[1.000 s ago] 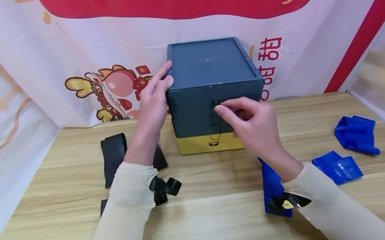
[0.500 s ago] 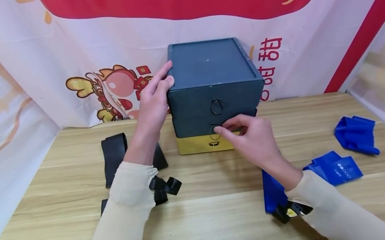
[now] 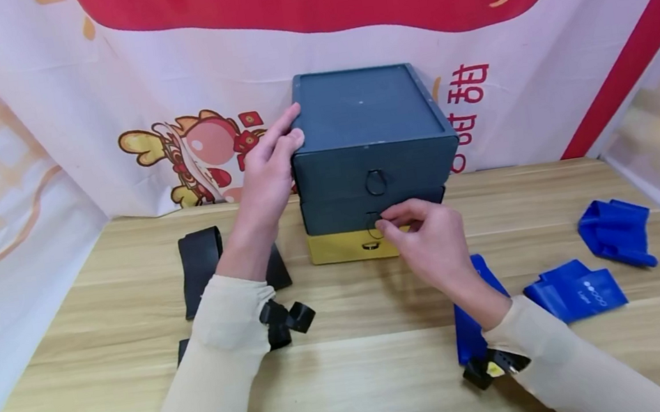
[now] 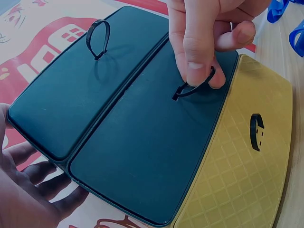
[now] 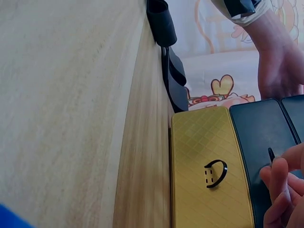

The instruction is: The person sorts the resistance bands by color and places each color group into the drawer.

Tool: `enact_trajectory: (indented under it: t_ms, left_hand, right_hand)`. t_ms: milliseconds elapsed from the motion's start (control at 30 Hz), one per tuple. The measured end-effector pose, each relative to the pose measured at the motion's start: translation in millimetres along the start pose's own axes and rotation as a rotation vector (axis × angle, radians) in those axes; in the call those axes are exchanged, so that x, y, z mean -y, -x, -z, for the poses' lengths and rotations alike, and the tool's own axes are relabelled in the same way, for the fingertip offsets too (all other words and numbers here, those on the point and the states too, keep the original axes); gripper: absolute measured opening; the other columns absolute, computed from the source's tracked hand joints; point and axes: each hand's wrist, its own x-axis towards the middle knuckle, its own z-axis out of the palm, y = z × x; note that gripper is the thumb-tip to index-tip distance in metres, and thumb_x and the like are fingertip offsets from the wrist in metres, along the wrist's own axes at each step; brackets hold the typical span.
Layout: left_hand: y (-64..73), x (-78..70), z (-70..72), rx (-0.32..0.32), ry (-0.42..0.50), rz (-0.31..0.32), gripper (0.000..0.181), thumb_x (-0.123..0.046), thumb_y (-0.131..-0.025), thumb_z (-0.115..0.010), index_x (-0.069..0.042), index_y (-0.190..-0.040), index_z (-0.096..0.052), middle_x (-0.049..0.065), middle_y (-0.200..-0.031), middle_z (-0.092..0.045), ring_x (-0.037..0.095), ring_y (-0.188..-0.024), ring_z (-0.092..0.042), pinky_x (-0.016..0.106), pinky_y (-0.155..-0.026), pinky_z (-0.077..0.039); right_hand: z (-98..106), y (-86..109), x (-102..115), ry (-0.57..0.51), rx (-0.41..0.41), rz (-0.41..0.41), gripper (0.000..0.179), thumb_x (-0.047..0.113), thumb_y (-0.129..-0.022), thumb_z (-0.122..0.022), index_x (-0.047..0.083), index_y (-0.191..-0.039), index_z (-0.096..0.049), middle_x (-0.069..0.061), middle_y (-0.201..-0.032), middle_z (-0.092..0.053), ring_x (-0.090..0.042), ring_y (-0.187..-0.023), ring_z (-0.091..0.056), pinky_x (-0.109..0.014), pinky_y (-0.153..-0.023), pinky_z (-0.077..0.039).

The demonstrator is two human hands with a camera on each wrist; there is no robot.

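Observation:
A small drawer stack has two dark teal drawers over a yellow drawer, each with a black loop pull. My left hand rests against the stack's upper left edge, fingers extended along its side. My right hand is in front of the middle drawer and pinches its loop pull between thumb and forefinger. Above it, the top loop pull hangs untouched. The yellow drawer's loop pull stands out from its patterned front. All drawer fronts look closed.
Black rubbery strips lie folded left of the stack, partly behind my left arm. On the right are a blue band, another marked "Light" and a blue strip under my right wrist. A printed cloth hangs behind.
My right hand has let go of the top loop pull and moved down to the middle one. My left hand has stayed against the stack's side.

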Motion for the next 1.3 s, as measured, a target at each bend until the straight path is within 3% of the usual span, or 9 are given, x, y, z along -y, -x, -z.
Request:
enact_trajectory:
  t_ms: [267, 800, 1300]
  left_hand:
    - [-0.1, -0.1, -1.3, 0.001, 0.005, -0.011, 0.047, -0.038, -0.11, -0.052, -0.039, -0.157, -0.051, -0.012, -0.17, -0.04, 0.016, -0.154, -0.04, 0.05, -0.124, -0.042]
    - [2.0, -1.6, -0.2, 0.004, -0.009, -0.01, 0.048, -0.039, -0.11, -0.051, -0.039, -0.158, -0.05, -0.012, -0.171, -0.038, 0.017, -0.156, -0.037, 0.051, -0.125, -0.041]
    - [-0.6, 0.1, 0.8, -0.006, -0.025, -0.026, 0.047, -0.038, -0.11, -0.051, -0.037, -0.157, -0.052, -0.013, -0.169, -0.042, 0.012, -0.155, -0.038, 0.046, -0.128, -0.038]
  right_hand:
    - [2, 0.4, 2, -0.025, 0.031, -0.03, 0.013, 0.012, -0.096, -0.074, 0.008, -0.104, -0.083, -0.008, -0.078, -0.075, -0.018, -0.068, -0.066, -0.024, -0.061, -0.051]
    - [10, 0.1, 2, 0.032, 0.092, -0.026, 0.015, 0.016, -0.096, -0.072, 0.013, -0.105, -0.083, -0.004, -0.085, -0.078, -0.019, -0.075, -0.065, -0.025, -0.064, -0.05]
    - [22, 22.8, 6, 0.048, 0.144, -0.004, 0.014, 0.01, -0.095, -0.073, 0.013, -0.105, -0.083, -0.002, -0.081, -0.078, -0.017, -0.068, -0.062, -0.024, -0.06, -0.05]
